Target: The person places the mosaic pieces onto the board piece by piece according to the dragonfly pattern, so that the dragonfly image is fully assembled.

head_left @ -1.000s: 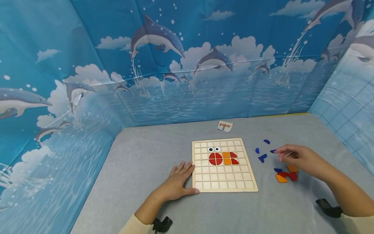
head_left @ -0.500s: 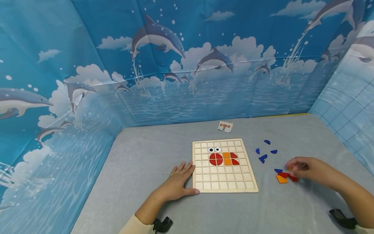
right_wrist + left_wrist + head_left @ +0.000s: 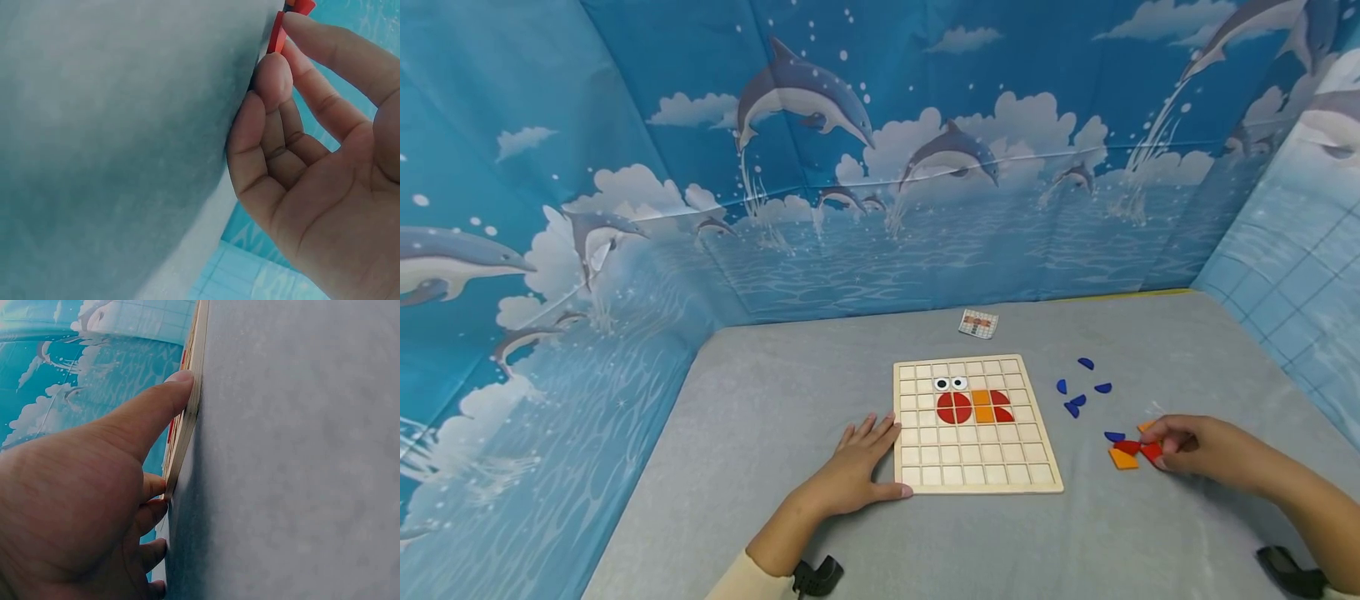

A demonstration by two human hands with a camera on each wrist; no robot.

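Note:
My left hand (image 3: 853, 473) lies at the near-left corner of a wooden grid board (image 3: 972, 477), its fingers spread along the left edge. In the left wrist view its thumb (image 3: 150, 409) rests on the board's edge. On the board sit two eye tiles (image 3: 958, 383), a circle of red tiles (image 3: 953, 408), an orange block (image 3: 982, 406) and two red curved tiles (image 3: 1002, 398). To the right, my right hand (image 3: 1206, 450) pinches a red tile (image 3: 276, 34) between thumb and finger, low over the table. An orange tile (image 3: 1146, 426) shows partly behind the fingers.
Another red tile (image 3: 1126, 447), an orange tile (image 3: 1123, 459) and a blue half-round tile (image 3: 1114, 437) lie beside the right hand. Several blue tiles (image 3: 1102, 388) are scattered farther back. A printed pattern card (image 3: 978, 323) lies beyond the board. A dolphin-print curtain (image 3: 865, 167) borders the grey table.
My right hand has moved from a blue tile towards me, past an orange tile, to the red tile. The blue tile stays near its earlier spot; my left hand has not moved.

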